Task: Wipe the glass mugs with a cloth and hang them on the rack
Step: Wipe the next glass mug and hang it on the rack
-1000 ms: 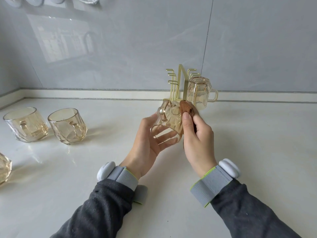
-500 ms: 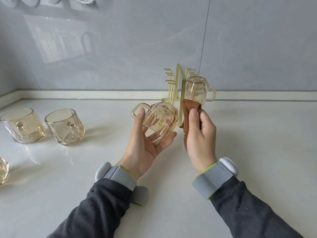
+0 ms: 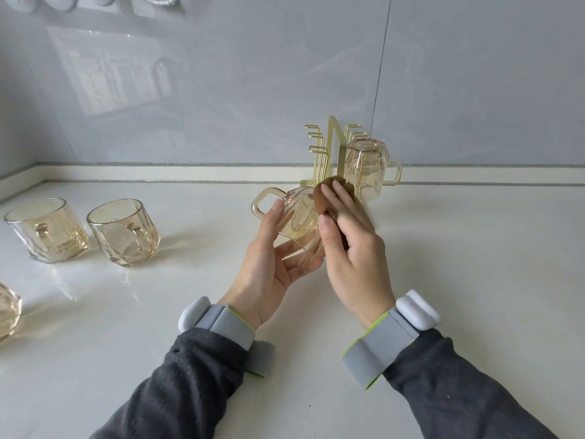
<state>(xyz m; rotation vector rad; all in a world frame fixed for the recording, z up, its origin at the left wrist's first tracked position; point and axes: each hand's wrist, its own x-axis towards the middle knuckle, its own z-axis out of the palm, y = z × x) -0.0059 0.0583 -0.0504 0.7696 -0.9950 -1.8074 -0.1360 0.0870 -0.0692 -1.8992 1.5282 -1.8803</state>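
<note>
My left hand (image 3: 269, 264) holds an amber glass mug (image 3: 297, 217) tilted on its side above the counter, base away from me, its handle (image 3: 264, 201) pointing up and left. My right hand (image 3: 351, 248) grips a brown cloth (image 3: 323, 198) and presses it against the mug's right side near the base. Just behind stands the gold wire rack (image 3: 329, 153), with one mug (image 3: 367, 169) hanging upside down on its right side. The rack's left hooks carry nothing.
Two more amber mugs (image 3: 47, 229) (image 3: 125, 231) stand upright at the left of the white counter (image 3: 474, 264). Part of another glass (image 3: 8, 308) shows at the left edge. A grey tiled wall runs along the back.
The cloth in my right hand has come back against the mug after lifting off half a second ago. My left hand has turned the mug so its handle points up and left.
</note>
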